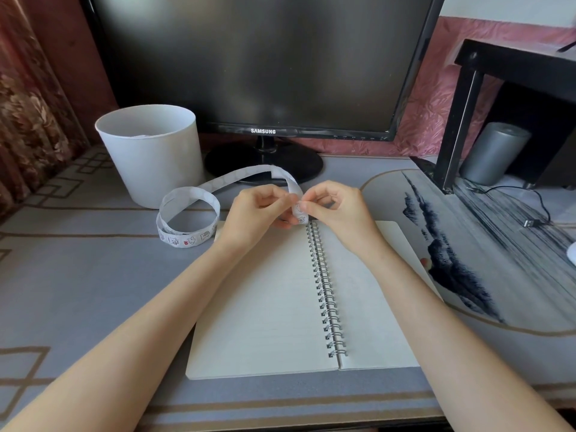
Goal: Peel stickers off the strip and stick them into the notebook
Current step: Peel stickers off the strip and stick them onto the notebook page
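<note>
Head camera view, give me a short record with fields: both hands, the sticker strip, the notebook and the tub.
Left hand: pinches the end of the white paper sticker strip.
Right hand: pinches the same end.
Notebook: white spiral-bound notebook, open flat; no stickers visible.
Strip remainder: looped on the desk, left of the notebook.
Tub: white plastic tub, upright behind the loop.

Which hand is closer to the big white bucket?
The left hand. It pinches the sticker strip to the right of the white bucket; the right hand pinches the strip farther right, beyond the left one.
</note>
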